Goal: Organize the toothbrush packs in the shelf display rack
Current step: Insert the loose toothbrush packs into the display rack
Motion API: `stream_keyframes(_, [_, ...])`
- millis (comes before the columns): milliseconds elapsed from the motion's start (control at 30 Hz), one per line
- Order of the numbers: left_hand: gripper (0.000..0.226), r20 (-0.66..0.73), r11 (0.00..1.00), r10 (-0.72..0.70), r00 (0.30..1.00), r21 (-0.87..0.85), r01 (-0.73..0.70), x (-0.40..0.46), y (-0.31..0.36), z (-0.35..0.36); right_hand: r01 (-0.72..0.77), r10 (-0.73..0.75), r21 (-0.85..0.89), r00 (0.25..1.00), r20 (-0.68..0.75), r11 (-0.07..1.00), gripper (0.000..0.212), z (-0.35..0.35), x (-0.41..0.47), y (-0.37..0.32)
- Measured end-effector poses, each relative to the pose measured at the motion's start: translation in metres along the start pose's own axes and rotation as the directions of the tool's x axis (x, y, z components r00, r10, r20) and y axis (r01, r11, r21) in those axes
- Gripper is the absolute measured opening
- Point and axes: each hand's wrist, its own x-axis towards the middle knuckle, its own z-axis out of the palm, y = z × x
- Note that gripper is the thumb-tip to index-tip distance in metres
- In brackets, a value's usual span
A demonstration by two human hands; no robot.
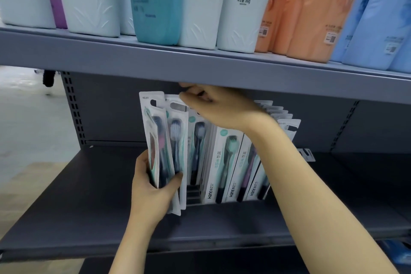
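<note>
— What writing can be read?
— "Hane" is printed on the boxed toothbrush packs (231, 167) racked at centre frame; "300g" on the white bottles (200, 6) above.
— And the hands?
— A few flat carded packs (163, 151) are gripped by the left hand (153, 187); one pack's top is pinched by the right hand (213, 104) under the grey shelf (200, 66).

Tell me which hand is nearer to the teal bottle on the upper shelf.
Right. The right hand sits just under the upper shelf, almost directly below the teal bottle; the left hand is much lower, gripping toothbrush packs.
</note>
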Motion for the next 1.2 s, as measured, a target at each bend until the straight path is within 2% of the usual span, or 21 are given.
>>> stream_keyframes(67, [0.06, 0.014, 1.0, 0.015, 1.0, 0.026, -0.015, -0.001, 0.001, 0.001, 0.017, -0.021, 0.05, 0.995, 0.094, 0.999, 0.038, 0.0, 0.0, -0.004])
stream_keyframes(167, [0.059, 0.025, 0.999, 0.018, 1.0, 0.032, -0.018, -0.002, 0.002, 0.0, 0.044, -0.018, -0.129, 0.98, 0.198, 0.991, 0.053, 0.001, 0.007, 0.002])
stream_keyframes(233, [0.06, 0.012, 1.0, 0.016, 1.0, 0.01, -0.016, -0.003, 0.003, -0.001, 0.009, 0.018, -0.124, 0.975, 0.219, 0.992, 0.046, -0.001, 0.007, 0.006])
stream_keyframes(333, [0.056, -0.038, 1.0, 0.025, 0.999, -0.007, -0.025, -0.001, 0.006, -0.002, 0.012, -0.005, -0.034, 0.982, 0.187, 0.999, 0.02, -0.007, 0.004, 0.01])
stream_keyframes(500, [0.057, -0.081, 1.0, 0.008, 0.997, 0.001, -0.008, 0.007, 0.009, -0.003, -0.031, 0.052, -0.173, 0.992, 0.117, 0.984, 0.026, -0.022, -0.004, 0.01])
stream_keyframes(567, [0.058, -0.07, 1.0, -0.009, 0.997, 0.0, 0.009, 0.008, 0.009, -0.004, -0.033, 0.052, -0.192, 0.994, 0.094, 0.981, 0.012, -0.021, -0.004, 0.01])
stream_keyframes(767, [0.056, -0.052, 0.999, -0.049, 0.997, 0.015, 0.05, 0.006, 0.007, -0.007, 0.061, -0.04, -0.308, 0.996, 0.074, 0.949, 0.012, -0.004, 0.011, 0.017])
stream_keyframes(867, [0.052, -0.033, 0.999, -0.052, 0.998, 0.002, 0.052, 0.007, 0.005, -0.01, 0.092, -0.074, -0.391, 0.995, 0.06, 0.916, 0.021, 0.005, 0.015, 0.024])
stream_keyframes(1200, [0.054, 0.015, 0.999, -0.04, 0.999, -0.005, 0.04, 0.007, 0.004, -0.01, 0.118, -0.083, -0.452, 0.992, 0.096, 0.884, 0.023, 0.0, 0.019, 0.025])
